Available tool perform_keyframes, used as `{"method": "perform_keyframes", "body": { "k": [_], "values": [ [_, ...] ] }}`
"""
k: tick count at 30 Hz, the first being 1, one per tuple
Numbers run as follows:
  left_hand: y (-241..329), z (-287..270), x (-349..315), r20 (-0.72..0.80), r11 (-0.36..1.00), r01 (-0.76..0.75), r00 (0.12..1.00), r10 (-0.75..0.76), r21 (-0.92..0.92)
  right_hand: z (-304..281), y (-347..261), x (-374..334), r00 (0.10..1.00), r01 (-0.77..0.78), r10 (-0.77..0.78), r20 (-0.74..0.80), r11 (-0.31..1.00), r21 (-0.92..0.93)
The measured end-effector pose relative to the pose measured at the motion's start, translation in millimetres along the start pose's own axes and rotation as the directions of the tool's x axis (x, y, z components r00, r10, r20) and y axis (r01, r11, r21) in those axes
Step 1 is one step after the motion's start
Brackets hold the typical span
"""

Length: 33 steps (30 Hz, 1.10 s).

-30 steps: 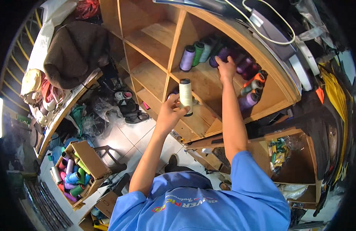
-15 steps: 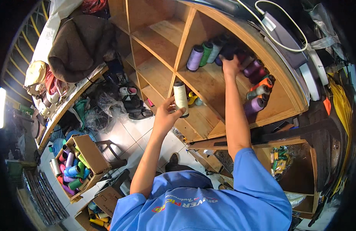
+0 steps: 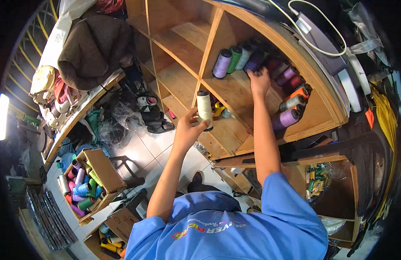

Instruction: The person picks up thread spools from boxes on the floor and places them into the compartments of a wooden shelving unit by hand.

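Note:
My left hand is closed around a cream thread spool, held upright in front of the wooden shelf. Inside the shelf's right-hand compartment, my right hand has its fingers on a dark purple thread spool; its grip is partly hidden. Left of that spool stand a lilac spool, a green spool and a pale blue-grey spool. Along the compartment's right side are purple spools, an orange spool, a grey spool and another lilac one.
At lower left, a cardboard box holds many coloured spools, with a second box below it. A brown cloth lies at upper left. Yellow spools sit in a lower compartment. Plastic bags lie on the floor.
My right hand has drawn back slightly toward me, and the dark purple spool shows more clearly above its fingers. My left hand still holds the cream spool in nearly the same place.

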State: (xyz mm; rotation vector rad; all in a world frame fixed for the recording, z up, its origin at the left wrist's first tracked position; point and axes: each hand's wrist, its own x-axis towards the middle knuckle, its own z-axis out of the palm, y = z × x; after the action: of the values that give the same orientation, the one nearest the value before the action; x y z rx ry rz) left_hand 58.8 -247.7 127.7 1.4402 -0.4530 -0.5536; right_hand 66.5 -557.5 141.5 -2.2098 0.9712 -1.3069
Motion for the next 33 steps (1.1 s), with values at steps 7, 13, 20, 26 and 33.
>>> {"method": "perform_keyframes", "body": {
  "k": [7, 13, 20, 26, 33],
  "values": [
    [0.3, 5.7, 17.2, 0.003, 0.991, -0.077, 0.997, 0.077, 0.110, -90.3, -69.0, -97.2, 0.640, -0.402, 0.088, 0.763, 0.885, 0.235],
    [25.6, 53.1, 34.6, 0.137, 0.823, -0.392, 0.919, 0.370, 0.412, -107.1, -46.8, -111.7, 0.690, -0.416, -0.009, 0.724, 0.813, 0.407],
    [36.0, 90.2, 74.5, 0.203, 0.777, -0.553, 0.833, 0.514, 0.302, -103.6, -25.9, -70.6, 0.855, -0.055, -0.048, 0.516, 0.982, 0.183],
    [-0.6, 110.8, 99.4, 0.098, 0.676, -0.494, 0.840, 0.534, 0.547, -85.8, -59.9, -38.5, 0.975, -0.145, 0.151, 0.163, 0.988, -0.048],
    [-16.2, 128.1, 96.5, 0.063, 0.541, -0.531, 0.749, 0.659, 0.652, -24.5, 9.0, 14.6, 0.998, -0.070, 0.068, -0.018, 0.986, -0.154]
  ]
}}
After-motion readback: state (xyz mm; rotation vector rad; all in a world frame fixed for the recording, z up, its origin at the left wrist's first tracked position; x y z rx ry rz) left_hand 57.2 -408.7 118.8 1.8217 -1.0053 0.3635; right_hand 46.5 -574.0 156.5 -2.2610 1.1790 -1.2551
